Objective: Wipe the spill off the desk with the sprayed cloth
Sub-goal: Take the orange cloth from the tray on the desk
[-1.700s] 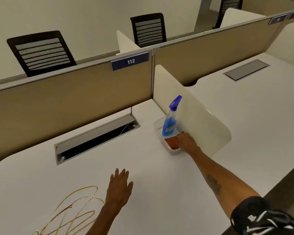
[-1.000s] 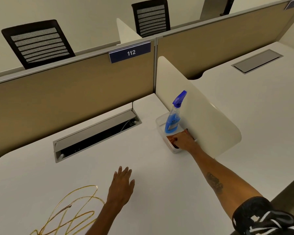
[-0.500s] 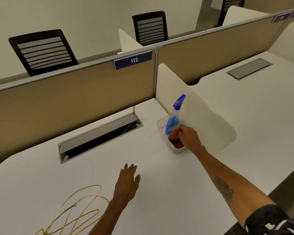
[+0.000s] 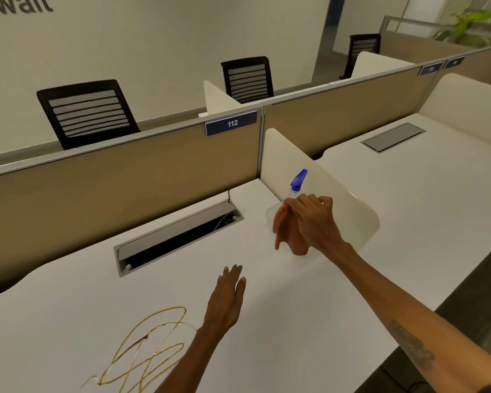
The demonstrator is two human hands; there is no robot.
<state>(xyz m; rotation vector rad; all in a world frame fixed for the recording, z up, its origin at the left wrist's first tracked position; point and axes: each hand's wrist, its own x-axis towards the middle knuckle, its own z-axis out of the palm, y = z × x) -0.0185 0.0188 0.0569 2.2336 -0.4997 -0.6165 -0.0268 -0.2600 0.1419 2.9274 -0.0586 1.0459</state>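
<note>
An orange-brown cloth (image 4: 288,234) hangs from my right hand (image 4: 316,222), which pinches its top edge above a clear plastic container (image 4: 271,215) beside the white side divider. A spray bottle with a blue trigger head (image 4: 298,180) stands in that container, its body mostly hidden behind my hand. The spill (image 4: 150,347) is a thin golden-brown squiggle of looping lines on the white desk (image 4: 281,321) at the near left. My left hand (image 4: 227,296) lies flat on the desk, fingers apart, just right of the spill and holding nothing.
An open grey cable tray (image 4: 176,239) is set into the desk's far side below a tan partition (image 4: 111,182) marked 112. The rounded white divider (image 4: 352,211) borders the desk on the right. Black chairs stand behind the partition.
My right hand has gripped the cloth in the container and lifted it out, so it now hangs in the air. My left hand stays flat on the desk.
</note>
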